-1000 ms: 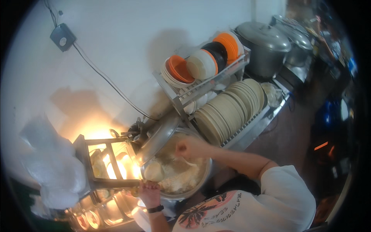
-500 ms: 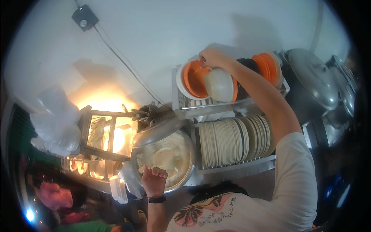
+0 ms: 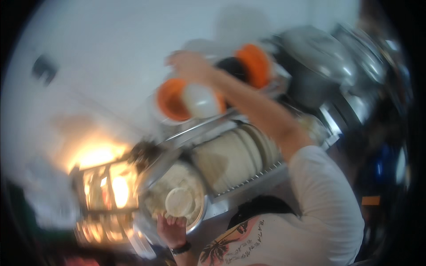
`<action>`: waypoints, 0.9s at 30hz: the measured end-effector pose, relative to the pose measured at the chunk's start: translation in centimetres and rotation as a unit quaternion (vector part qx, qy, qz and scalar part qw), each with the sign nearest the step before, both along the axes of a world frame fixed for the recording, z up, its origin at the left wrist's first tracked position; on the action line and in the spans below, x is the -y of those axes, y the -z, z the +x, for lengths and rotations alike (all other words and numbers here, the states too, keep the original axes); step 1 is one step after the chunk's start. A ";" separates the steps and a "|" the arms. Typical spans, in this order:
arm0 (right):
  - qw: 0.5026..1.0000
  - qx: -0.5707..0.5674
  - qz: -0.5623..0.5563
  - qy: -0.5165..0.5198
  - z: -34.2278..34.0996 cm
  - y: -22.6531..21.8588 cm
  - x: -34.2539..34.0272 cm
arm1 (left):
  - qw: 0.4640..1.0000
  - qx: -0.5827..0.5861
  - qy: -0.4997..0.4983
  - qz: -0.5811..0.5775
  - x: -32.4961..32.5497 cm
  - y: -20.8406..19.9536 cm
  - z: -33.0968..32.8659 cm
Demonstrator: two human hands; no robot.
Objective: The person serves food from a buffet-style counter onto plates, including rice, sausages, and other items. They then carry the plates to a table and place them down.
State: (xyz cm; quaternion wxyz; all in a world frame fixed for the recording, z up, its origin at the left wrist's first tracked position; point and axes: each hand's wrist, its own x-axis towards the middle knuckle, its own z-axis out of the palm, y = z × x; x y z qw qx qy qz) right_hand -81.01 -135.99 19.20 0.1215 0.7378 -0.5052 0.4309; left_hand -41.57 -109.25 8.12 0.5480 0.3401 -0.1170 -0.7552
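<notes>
My right arm stretches across the rack to the wall side. My right hand (image 3: 188,64), smeared by motion, is just above an orange bowl (image 3: 171,99) and a white bowl (image 3: 199,101) on the upper rack; whether it grips anything cannot be made out. My left hand (image 3: 172,231), with a dark wristband, is at the near rim of a big pot of rice (image 3: 155,193). Its fingers are loosely bent and apart, with nothing visible in them. Close to their tips, a round whitish cup (image 3: 179,201) rests on the rice.
Plates (image 3: 222,164) stand on edge in the lower rack. More orange bowls (image 3: 254,65) and a black bowl (image 3: 233,68) sit farther right. Large lidded pots (image 3: 310,57) are at the far right. A brightly lit food case (image 3: 106,188) and plastic bags (image 3: 51,199) are on the left.
The view has swung and blurred, tilting the scene. My right hand has lifted from the orange bowl's rim toward the wall. My left hand stays by the rice pot.
</notes>
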 end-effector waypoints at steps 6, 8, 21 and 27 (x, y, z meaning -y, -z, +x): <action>0.928 0.369 0.036 -0.044 0.5 3.7 -25.3 | 0.980 0.006 0.193 0.040 3.2 -0.3 -8.6; 0.903 0.356 0.197 0.138 -3.0 9.9 -34.6 | 0.960 0.018 0.279 0.005 2.3 -0.5 -14.0; 0.490 0.703 0.507 0.091 -8.7 29.4 -87.3 | 0.704 -0.120 0.697 0.061 -20.5 3.5 -55.8; 0.515 0.655 0.539 0.121 -18.5 28.5 -101.9 | 0.627 -0.117 0.766 0.079 -34.6 1.2 -75.1</action>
